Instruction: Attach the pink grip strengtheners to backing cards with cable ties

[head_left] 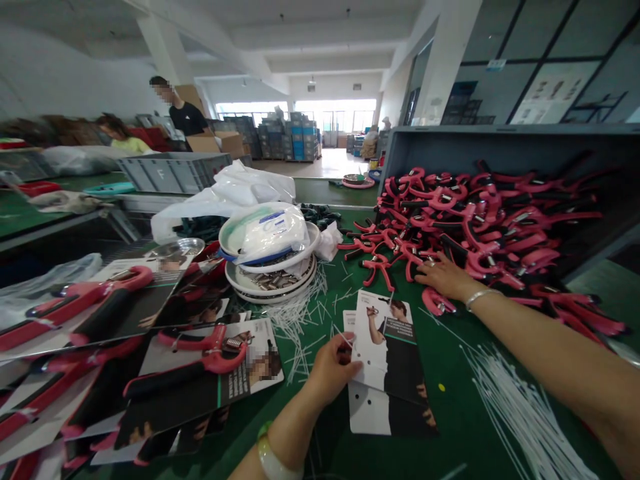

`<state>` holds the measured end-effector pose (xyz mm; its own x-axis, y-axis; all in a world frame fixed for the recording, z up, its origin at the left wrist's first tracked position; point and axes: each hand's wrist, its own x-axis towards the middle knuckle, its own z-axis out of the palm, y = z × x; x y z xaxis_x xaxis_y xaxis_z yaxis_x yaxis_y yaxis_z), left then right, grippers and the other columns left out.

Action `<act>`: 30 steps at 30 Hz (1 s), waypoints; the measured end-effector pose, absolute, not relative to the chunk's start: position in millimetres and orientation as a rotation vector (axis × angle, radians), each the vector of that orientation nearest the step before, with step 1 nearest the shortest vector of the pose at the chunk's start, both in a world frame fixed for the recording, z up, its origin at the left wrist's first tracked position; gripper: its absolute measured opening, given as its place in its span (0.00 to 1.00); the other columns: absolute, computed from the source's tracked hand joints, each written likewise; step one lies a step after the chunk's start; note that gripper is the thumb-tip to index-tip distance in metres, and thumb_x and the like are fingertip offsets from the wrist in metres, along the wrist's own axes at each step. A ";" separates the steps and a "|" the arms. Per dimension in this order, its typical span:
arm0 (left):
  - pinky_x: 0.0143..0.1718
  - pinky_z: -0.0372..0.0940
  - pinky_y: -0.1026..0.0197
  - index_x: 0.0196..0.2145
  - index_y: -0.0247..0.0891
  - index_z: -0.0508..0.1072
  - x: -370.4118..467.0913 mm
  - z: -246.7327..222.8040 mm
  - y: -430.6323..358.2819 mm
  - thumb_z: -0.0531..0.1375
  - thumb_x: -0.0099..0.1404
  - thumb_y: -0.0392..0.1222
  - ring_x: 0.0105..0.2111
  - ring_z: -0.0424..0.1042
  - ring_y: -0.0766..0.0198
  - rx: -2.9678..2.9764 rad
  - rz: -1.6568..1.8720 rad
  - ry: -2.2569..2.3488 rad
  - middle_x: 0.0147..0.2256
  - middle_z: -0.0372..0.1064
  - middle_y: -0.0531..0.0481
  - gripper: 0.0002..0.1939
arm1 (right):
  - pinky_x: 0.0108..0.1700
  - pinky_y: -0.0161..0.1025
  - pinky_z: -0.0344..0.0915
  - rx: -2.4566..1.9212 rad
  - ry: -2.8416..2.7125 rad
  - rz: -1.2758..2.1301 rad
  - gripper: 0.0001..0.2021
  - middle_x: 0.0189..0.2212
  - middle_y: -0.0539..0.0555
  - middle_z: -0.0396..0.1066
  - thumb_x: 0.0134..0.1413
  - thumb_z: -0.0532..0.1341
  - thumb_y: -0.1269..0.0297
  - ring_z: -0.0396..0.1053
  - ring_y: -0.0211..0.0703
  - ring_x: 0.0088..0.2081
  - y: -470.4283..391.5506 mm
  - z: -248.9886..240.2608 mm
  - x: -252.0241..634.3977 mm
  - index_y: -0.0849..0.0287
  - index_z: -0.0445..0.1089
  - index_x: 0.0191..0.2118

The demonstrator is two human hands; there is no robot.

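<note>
My left hand point(330, 370) pinches the left edge of a printed backing card point(395, 353), which overlaps another card on the green tabletop. Small holes show in the white part of the card. My right hand point(445, 277) reaches to the near edge of a heap of red-and-black hand grip strengtheners point(470, 213). Its fingers are closed on one hand grip strengthener point(411, 259), partly hidden by the hand. To the right lies a bundle of white cable ties point(520, 407). Finished-looking cards with grip strengtheners attached point(215, 367) are piled at the left.
A grey bin point(400, 150) lies tipped behind the heap. Stacked white trays point(230, 277) hold metal springs and a plastic bag point(275, 233). Loose cable ties point(295, 320) are scattered beside them. Two people are at another table at the back left, near a grey crate point(170, 173).
</note>
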<state>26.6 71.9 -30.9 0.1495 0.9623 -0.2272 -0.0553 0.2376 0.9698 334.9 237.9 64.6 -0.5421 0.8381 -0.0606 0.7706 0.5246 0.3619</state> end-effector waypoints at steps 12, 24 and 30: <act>0.35 0.60 0.63 0.40 0.38 0.74 36.2 -18.3 59.8 0.66 0.46 0.35 0.33 0.64 0.65 1.559 0.898 1.344 0.42 0.60 0.47 0.19 | 0.30 0.35 0.63 2.170 2.500 -0.334 0.21 0.33 0.55 0.75 0.61 0.47 0.62 0.72 0.42 0.29 144.5 90.3 279.6 0.61 0.58 0.57; 0.39 0.62 0.56 0.40 0.39 0.74 36.2 -9.2 51.6 0.66 0.48 0.41 0.37 0.67 0.56 1.656 0.821 1.470 0.45 0.61 0.43 0.19 | 0.19 0.31 0.55 2.144 2.302 -0.910 0.21 0.20 0.48 0.69 0.60 0.47 0.61 0.66 0.37 0.16 78.8 60.6 224.4 0.56 0.55 0.59; 0.42 0.61 0.56 0.50 0.42 0.71 14.9 -5.3 53.8 0.68 0.41 0.35 0.38 0.67 0.55 1.668 0.749 1.299 0.44 0.66 0.44 0.35 | 0.25 0.35 0.58 1.995 2.392 -0.750 0.26 0.23 0.52 0.71 0.56 0.49 0.63 0.70 0.43 0.24 52.3 46.7 217.0 0.62 0.52 0.61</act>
<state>14.9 53.8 -5.3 0.2746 0.9603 -0.0503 0.4372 -0.0781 0.8960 217.0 52.3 46.7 -0.2236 0.9434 -0.2448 0.9143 0.1160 -0.3882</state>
